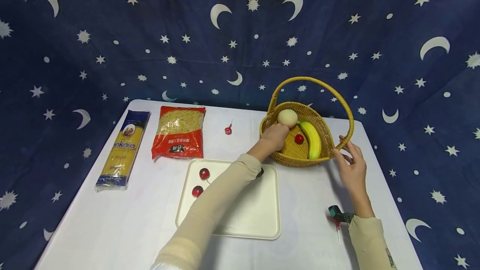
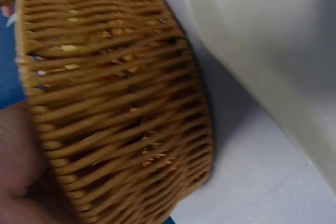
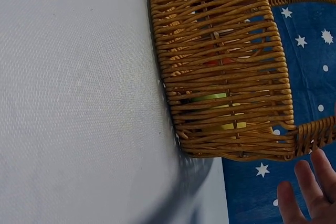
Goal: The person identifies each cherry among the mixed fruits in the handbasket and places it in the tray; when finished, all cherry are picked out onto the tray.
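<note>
A brown wicker basket with a tall arched handle stands at the back right. Inside it lie a yellow banana with a green end and a small red cherry. My left hand reaches over the near left rim and holds a round pale beige object, its kind unclear; its fingers are mostly hidden. At the right end of the basket, my right hand pinches the foot of the handle between thumb and fingers. In the right wrist view, spread fingers show beside that foot.
A cream tray with two dark red cherries lies under my left forearm. Farther left are a red pasta bag and a blue-and-yellow spaghetti pack. One red lollipop lies behind the tray, another near my right wrist.
</note>
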Demonstrator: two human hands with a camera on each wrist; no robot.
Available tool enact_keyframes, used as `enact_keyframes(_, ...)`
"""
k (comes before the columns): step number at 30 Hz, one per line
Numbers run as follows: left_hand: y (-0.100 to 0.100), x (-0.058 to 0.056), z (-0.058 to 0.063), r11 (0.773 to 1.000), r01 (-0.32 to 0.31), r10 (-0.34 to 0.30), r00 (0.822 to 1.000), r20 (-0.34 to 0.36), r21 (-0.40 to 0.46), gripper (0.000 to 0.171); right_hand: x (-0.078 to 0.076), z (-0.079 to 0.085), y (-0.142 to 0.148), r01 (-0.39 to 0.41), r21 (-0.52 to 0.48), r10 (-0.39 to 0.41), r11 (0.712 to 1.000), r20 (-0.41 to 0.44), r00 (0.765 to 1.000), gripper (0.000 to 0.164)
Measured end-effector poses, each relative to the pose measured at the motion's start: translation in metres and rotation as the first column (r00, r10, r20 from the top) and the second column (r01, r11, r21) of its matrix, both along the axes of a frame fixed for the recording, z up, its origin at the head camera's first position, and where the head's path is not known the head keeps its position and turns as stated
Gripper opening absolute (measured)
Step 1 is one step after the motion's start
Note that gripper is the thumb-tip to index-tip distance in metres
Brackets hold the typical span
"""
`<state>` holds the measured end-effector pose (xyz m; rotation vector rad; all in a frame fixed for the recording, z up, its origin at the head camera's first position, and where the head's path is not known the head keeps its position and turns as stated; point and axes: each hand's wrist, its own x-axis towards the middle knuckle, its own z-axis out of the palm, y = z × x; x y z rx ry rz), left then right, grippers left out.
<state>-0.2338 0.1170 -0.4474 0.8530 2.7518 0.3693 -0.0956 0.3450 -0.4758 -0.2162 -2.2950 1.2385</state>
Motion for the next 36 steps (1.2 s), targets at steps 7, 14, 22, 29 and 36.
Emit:
enact_keyframes(7, -0.014, 0.012, 0.025, 0.971, 0.031, -0.015, 0.998, -0.068, 0.236, 0.019, 0.000, -0.001, 0.000, 0.005, 0.008, -0.005, 1.000, 0.003, 1.000, 0.050)
enact_keyframes(14, -0.043, 0.033, 0.055, 0.918, 0.059, -0.003, 0.990, -0.142, 0.393, 0.029, 0.000, 0.001, 0.001, 0.012, 0.019, -0.012, 1.000, 0.005, 1.000, 0.050)
enact_keyframes(22, -0.089, 0.067, 0.057, 0.862, -0.006, 0.074, 0.991, -0.115, 0.507, 0.030, 0.001, -0.004, -0.001, 0.039, 0.031, -0.040, 0.999, 0.021, 0.999, 0.050)
enact_keyframes(29, -0.140, 0.104, 0.042, 0.782, -0.092, 0.186, 0.978, -0.091, 0.617, 0.027, 0.002, -0.004, -0.007, 0.029, 0.013, -0.030, 0.999, 0.019, 0.999, 0.049)
enact_keyframes(36, -0.179, 0.134, 0.031, 0.701, -0.167, 0.336, 0.935, -0.115, 0.693, 0.029, 0.000, -0.003, -0.007, 0.057, 0.011, -0.057, 0.998, 0.018, 0.998, 0.048)
